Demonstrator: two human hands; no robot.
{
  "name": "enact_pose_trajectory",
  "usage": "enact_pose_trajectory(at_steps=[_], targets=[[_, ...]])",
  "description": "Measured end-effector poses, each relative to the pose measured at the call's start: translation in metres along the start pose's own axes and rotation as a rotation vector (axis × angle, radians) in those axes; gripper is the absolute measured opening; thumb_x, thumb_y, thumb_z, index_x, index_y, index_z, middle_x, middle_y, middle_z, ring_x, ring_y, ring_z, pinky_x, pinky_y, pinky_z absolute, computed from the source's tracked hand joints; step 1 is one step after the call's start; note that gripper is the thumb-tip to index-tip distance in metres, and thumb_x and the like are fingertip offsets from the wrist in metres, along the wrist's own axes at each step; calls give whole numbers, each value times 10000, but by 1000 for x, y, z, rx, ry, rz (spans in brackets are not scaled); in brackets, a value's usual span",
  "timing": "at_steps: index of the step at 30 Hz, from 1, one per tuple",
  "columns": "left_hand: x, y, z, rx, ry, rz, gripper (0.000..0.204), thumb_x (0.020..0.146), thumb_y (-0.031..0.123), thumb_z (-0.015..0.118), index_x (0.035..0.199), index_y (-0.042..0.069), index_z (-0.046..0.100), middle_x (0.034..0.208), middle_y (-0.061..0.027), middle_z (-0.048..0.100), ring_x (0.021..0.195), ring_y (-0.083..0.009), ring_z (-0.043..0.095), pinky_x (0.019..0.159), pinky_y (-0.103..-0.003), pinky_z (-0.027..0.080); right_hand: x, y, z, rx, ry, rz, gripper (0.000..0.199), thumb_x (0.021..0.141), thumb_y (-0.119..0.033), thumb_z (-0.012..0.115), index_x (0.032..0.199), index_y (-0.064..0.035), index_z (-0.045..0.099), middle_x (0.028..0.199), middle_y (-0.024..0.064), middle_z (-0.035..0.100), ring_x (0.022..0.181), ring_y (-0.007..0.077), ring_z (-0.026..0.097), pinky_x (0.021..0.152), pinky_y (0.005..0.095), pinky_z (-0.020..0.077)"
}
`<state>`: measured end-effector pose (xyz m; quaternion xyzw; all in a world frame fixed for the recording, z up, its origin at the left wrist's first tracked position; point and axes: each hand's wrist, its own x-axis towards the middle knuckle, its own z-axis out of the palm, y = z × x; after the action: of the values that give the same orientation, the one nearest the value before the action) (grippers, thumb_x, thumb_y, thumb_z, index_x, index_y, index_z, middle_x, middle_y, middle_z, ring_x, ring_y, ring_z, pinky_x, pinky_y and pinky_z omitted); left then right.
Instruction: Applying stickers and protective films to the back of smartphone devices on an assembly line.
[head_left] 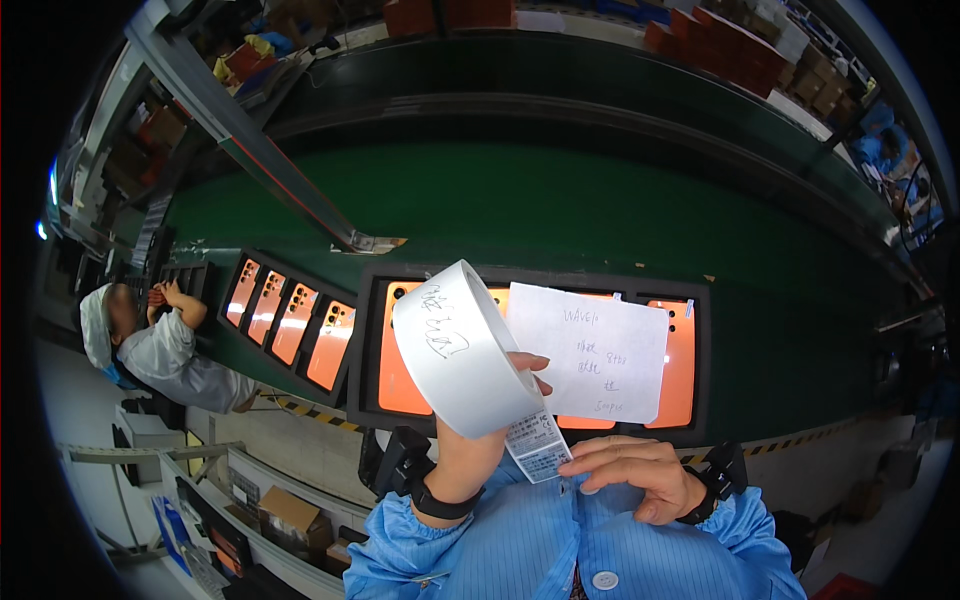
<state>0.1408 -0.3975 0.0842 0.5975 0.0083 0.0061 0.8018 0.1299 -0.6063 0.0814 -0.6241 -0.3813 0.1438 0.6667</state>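
A large roll of white labels (455,345), with handwriting on its side, is in my left hand (478,450); fingers show at its right edge and the rest of the hand is partly hidden behind it. From the roll's lower edge hangs a printed label strip (538,447). My right hand (640,475) meets the strip's lower right edge with its fingertips, the fingers pointing left. Behind the roll lies a dark tray (690,437) of orange phones (680,365). A white handwritten sheet (590,350) covers part of these phones.
A second dark tray (262,345) of orange phones adjoins on the left. Beyond stretches a green conveyor belt (560,200), with a metal post (270,175) at its near side. A co-worker in white (165,350) works at far left. Shelving with cartons (290,515) stands lower left.
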Motion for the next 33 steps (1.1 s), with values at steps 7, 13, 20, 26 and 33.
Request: enact_pose_trajectory(at_steps=[7, 13, 20, 26, 33], targets=[[-1, 0, 1, -18, 10, -6, 281, 836, 35, 516, 1117, 44, 525, 1071, -180, 564, 899, -227, 596, 670, -304, 549, 0, -1, 0, -6, -5, 6, 598, 843, -566, 453, 956, -1, 616, 1096, 170, 607, 1107, 337, 531, 894, 410, 451], [-1, -1, 0, -4, -14, -9, 276, 841, 25, 504, 1115, 54, 524, 1079, -173, 566, 947, -249, 595, 699, -310, 546, -1, 1, 0, -7, -2, 11, 581, 854, -549, 456, 963, -2, 617, 1094, 167, 609, 1104, 333, 534, 895, 404, 451], [-5, -2, 0, -52, -3, -9, 265, 857, 17, 482, 1116, 62, 517, 1076, -176, 567, 958, -252, 597, 719, -302, 548, -2, 0, 3, -6, -13, 21, 570, 854, -540, 464, 967, -3, 618, 1088, 163, 612, 1104, 324, 536, 894, 399, 453], [-7, 2, 0, -64, -2, -48, 289, 831, -8, 514, 1115, 50, 506, 1075, -184, 567, 949, -253, 598, 751, -316, 533, 0, -2, -2, -6, -51, 6, 452, 876, -430, 507, 984, 0, 594, 1134, 163, 588, 1118, 333, 519, 913, 409, 433], [-11, 4, -1, -341, 87, -91, 343, 780, -74, 550, 1101, 36, 502, 1045, -170, 570, 914, -237, 597, 736, -324, 512, 5, -5, 0, 93, -73, -3, 350, 859, -306, 555, 980, 21, 578, 1131, 163, 583, 1094, 339, 526, 908, 421, 428]])
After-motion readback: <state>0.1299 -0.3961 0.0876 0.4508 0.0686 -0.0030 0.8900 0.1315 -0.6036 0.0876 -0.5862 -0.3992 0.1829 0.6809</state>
